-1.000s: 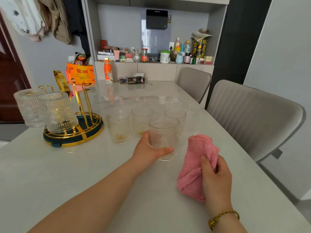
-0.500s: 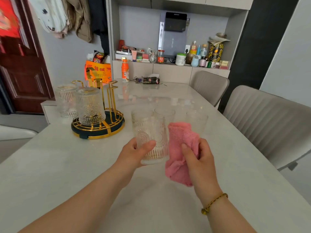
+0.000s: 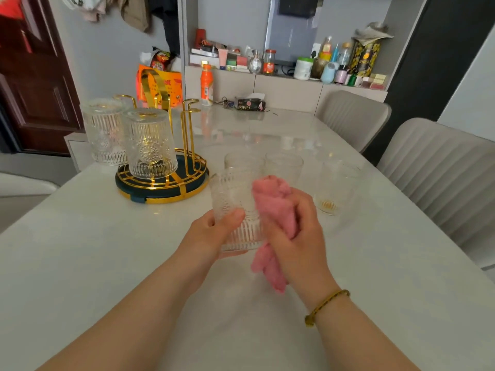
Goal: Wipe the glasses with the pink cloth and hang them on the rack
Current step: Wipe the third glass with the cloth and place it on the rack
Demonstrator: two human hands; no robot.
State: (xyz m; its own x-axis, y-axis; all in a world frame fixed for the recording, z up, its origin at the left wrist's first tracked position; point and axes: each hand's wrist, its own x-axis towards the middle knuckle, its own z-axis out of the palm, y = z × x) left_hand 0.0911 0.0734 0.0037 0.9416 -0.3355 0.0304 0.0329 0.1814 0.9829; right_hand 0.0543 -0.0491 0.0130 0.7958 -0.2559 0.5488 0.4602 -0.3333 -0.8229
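Left hand (image 3: 211, 234) round glass (image 3: 233, 194), its right side behind pink cloth (image 3: 276, 207)

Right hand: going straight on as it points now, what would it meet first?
Probably the glass in the left hand; the pink cloth in the right hand seems to touch it.

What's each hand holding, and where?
Left hand grips the glass around its lower side; right hand clutches the pink cloth at its middle, against the glass.

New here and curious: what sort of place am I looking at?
Probably a home dining room: a pale dining table with upholstered chairs, a gold glass rack on it, and a shelf crowded with bottles.
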